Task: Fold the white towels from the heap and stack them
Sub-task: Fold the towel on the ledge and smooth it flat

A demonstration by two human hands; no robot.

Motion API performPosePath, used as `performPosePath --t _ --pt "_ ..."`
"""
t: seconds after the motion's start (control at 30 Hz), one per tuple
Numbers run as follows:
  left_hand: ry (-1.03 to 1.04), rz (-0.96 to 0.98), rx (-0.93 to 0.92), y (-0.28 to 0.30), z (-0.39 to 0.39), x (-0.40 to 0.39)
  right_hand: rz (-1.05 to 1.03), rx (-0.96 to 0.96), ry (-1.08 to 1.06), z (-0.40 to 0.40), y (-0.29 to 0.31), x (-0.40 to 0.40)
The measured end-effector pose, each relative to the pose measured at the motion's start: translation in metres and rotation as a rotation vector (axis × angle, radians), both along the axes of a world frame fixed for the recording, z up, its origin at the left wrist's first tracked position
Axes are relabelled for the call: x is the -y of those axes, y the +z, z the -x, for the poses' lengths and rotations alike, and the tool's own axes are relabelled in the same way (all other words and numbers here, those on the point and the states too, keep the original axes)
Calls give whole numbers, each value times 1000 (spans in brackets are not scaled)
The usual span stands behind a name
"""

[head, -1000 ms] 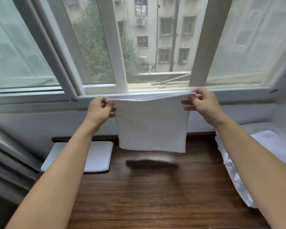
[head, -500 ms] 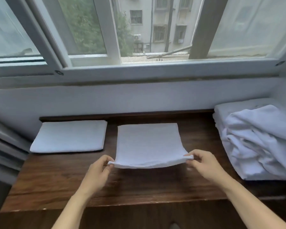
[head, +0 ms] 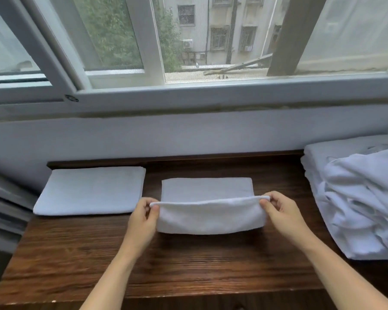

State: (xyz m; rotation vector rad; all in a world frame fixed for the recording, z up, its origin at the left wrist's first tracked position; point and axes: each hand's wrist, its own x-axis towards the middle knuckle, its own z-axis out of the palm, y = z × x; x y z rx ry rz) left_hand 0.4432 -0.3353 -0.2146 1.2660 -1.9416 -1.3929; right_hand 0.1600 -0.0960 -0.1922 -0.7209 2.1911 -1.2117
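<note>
Mid-fold: towel [head: 207, 204] lies centre of the worktop [head: 188, 265], far half flat, near edge lifted. Left hand [head: 143, 217] pinches the near-left corner, right hand [head: 281, 212] pinches the near-right; both grips are clenched on the towel. Folded towel [head: 91, 190] sits just left of it, heap [head: 358, 198] on the right, apart.

To do it well, my call:
- carry both corners forward level, edge taut
- land near edge flush on far edge, corners matched
- release only once cloth is down, then smooth the crease
- sag in the middle risks a skewed fold
</note>
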Motion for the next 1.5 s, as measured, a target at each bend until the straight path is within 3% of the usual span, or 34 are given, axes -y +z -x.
performPosePath --t 0.3,0.63,0.67,0.73,0.8,0.83,0.93,1.07,1.23,1.43,1.5 --pt "157 79 134 -36 80 57 -80 -26 -171 55 -49 89" --pt "169 237 304 -74 102 78 -230 -57 -199 70 -77 111" --pt "165 320 369 -73 104 77 -266 -119 -215 67 -76 111" --pt "130 578 469 -72 113 67 -372 -476 -196 60 -75 113" --pt "-85 822 384 -73 131 46 -305 -797 -31 36 -80 122" --pt "-241 894 333 -77 140 32 -238 -837 78 19 -85 130" --pt "-564 787 417 -92 153 -4 -256 -715 365 -27 -108 148" --pt "-575 703 669 -105 141 2 -433 -722 478 -20 -124 131" --pt "-460 663 777 -101 120 27 -590 -782 436 16 -127 106" --pt "-308 558 865 -95 95 40 -703 -703 282 33 -119 89" --pt "-319 633 847 -91 103 33 -717 -776 240 21 -113 100"
